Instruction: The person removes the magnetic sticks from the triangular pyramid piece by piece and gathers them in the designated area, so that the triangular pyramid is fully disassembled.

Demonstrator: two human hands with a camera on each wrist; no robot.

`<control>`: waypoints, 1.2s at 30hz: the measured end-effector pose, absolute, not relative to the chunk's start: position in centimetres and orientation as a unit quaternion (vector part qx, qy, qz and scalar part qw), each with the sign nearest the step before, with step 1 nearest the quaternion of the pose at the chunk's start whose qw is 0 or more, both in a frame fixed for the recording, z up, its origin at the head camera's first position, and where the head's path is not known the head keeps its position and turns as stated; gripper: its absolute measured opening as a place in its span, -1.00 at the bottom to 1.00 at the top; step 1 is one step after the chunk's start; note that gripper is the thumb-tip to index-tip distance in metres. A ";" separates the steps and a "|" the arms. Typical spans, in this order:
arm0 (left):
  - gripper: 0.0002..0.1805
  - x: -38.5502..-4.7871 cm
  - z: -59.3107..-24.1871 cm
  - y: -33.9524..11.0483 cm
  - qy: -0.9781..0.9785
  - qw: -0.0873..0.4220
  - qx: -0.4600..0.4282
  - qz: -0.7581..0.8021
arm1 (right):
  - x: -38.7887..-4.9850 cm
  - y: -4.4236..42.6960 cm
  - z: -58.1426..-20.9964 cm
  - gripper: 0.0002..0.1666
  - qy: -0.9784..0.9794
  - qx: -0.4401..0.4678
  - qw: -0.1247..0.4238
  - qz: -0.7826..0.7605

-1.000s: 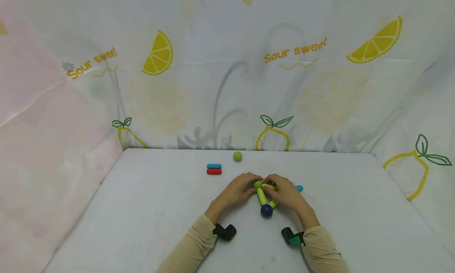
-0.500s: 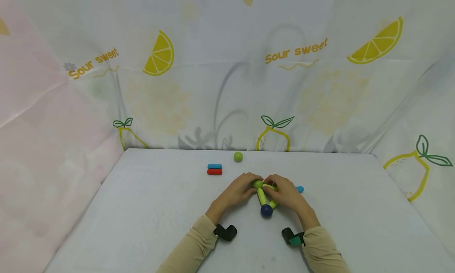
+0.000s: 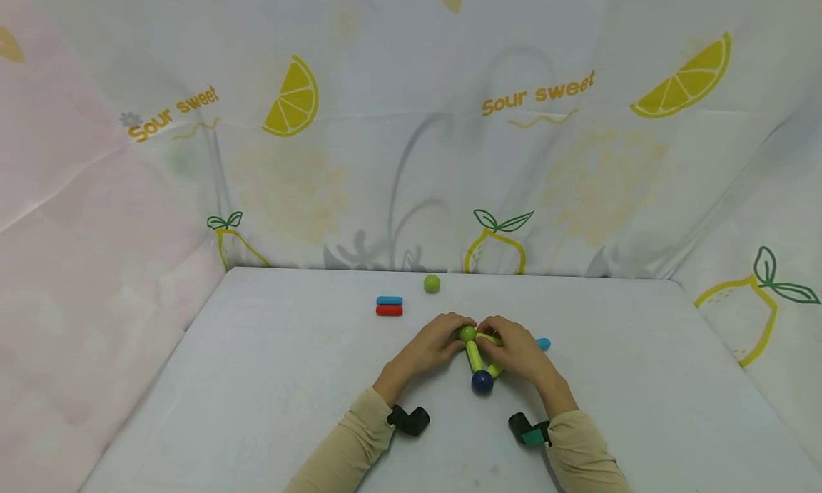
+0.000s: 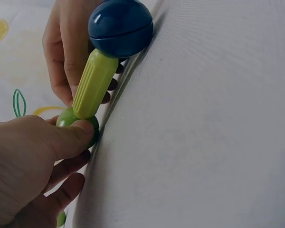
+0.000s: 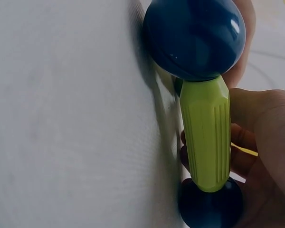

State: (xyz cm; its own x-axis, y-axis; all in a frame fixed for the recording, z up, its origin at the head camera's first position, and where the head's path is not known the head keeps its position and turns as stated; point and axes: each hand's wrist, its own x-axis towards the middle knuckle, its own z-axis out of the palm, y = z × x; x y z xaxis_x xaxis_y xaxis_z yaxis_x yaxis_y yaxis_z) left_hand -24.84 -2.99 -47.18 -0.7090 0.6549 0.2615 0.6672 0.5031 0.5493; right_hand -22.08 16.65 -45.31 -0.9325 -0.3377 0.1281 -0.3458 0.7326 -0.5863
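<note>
My left hand (image 3: 435, 344) pinches a green ball (image 4: 65, 117) between thumb and fingers. From that ball a yellow-green building stick (image 4: 94, 84) runs to a dark blue ball (image 3: 482, 382), the corner nearest me. A second yellow-green stick (image 5: 206, 135) joins this ball to another dark blue ball (image 5: 211, 206) beside my right hand (image 3: 516, 347). A third yellow-green stick (image 3: 489, 339) leaves the green ball, and my right hand's fingers grip it, partly hiding it. Behind the right hand pokes out the end of a light blue stick (image 3: 543, 344).
Farther back on the white table (image 3: 289, 379) lie a light blue stick (image 3: 389, 300) and a red stick (image 3: 389, 311), side by side. A loose green ball (image 3: 432, 284) sits near the back edge. Printed cloth (image 3: 398, 158) hangs behind the table.
The head view shifts very slightly. Both hands and the joined sticks and balls stay as they were.
</note>
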 end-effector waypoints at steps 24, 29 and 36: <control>-0.58 -24.9 -47.3 -4.1 -0.869 -0.013 -0.341 -0.358 | -22.4 17.9 -45.2 -0.81 -0.947 0.107 0.000 0.302; -0.57 -25.0 -47.5 -4.4 -0.870 -0.022 -0.334 -0.363 | -22.4 18.1 -45.0 -0.80 -0.946 0.101 -0.007 0.307; -0.57 -25.2 -47.8 -4.3 -0.868 -0.021 -0.338 -0.363 | -22.1 18.0 -44.6 -0.82 -0.944 0.114 0.023 0.308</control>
